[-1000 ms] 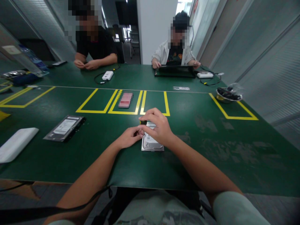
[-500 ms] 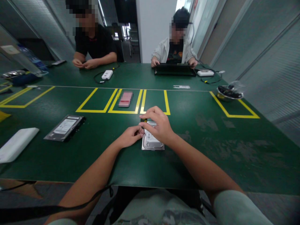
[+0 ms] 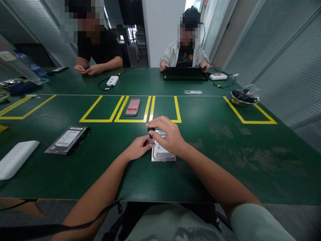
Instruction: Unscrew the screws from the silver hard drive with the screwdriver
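Right hand's (image 3: pixel 167 131) grip pinches a dark screwdriver handle (image 3: pixel 150 131) by the far-left corner of the hard drive (image 3: pixel 161 155), flat on bench (image 3: pixel 140 184). Handle's yellow mark now hidden; suggests turning. Left hand (image 3: pixel 138 147) at drive's left edge, grip unclear.

no legible text; labels only, print too small or blurred.
silver drive (image 3: pixel 164 156), centre: white label (image 3: pixel 161 149) with dark print plus small code-like square, partly behind right hand (image 3: pixel 171 134). second drive (image 3: pixel 58 150), left of frame: pale label (image 3: pixel 65 138), lines of print, unreadable. pink item (image 3: pixel 132 106), upper centre: pixelated, markings lost. dark shirt (image 3: pixel 185 57), upper right of centre: orange print, no letters made out.
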Tool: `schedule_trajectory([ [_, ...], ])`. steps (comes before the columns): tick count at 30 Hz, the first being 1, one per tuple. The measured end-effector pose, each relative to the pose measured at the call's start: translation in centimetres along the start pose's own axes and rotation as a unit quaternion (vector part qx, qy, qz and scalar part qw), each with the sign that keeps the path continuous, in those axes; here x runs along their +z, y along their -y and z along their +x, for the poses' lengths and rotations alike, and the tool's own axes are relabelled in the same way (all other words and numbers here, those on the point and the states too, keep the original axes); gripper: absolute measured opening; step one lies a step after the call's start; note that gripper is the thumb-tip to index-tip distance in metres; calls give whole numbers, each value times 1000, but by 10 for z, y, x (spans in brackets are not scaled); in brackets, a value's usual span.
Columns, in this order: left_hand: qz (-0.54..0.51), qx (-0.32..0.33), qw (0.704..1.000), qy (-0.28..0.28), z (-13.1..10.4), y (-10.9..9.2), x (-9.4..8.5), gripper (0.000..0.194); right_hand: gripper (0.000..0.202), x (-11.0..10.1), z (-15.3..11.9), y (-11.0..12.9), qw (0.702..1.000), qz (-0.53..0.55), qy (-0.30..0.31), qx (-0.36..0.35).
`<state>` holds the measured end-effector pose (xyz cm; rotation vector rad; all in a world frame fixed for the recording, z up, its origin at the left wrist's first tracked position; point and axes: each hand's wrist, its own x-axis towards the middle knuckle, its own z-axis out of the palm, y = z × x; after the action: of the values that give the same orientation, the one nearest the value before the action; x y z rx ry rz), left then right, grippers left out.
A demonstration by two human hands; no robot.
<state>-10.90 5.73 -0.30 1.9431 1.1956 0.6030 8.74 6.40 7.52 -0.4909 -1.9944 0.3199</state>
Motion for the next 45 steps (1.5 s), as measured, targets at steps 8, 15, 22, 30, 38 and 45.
schedule_trajectory([
  [8, 14, -11, 1000, -3, 1, 1, 0, 25, 17, -3, 1, 3, 999, 16, 23, 20],
  [15, 2, -3, 1000, 20, 3, 4, -3, 26, 12, -4, 0, 2, 999, 23, 12, 32],
  [22, 5, 16, 1000, 20, 4, 6, -5, 23, 10, -4, 1, 0, 999, 24, -6, 24],
  [30, 11, 21, 999, 24, 4, 10, -5, 25, 8, -2, 1, 5, 1000, 27, -5, 7],
  [38, 1, 14, 1000, 15, 2, 6, -3, 23, 10, -5, 1, 6, 999, 24, 8, 27],
  [45, -22, 23, 1000, 0, -1, 0, -2, 17, 14, -6, 0, 4, 999, -8, -6, 54],
])
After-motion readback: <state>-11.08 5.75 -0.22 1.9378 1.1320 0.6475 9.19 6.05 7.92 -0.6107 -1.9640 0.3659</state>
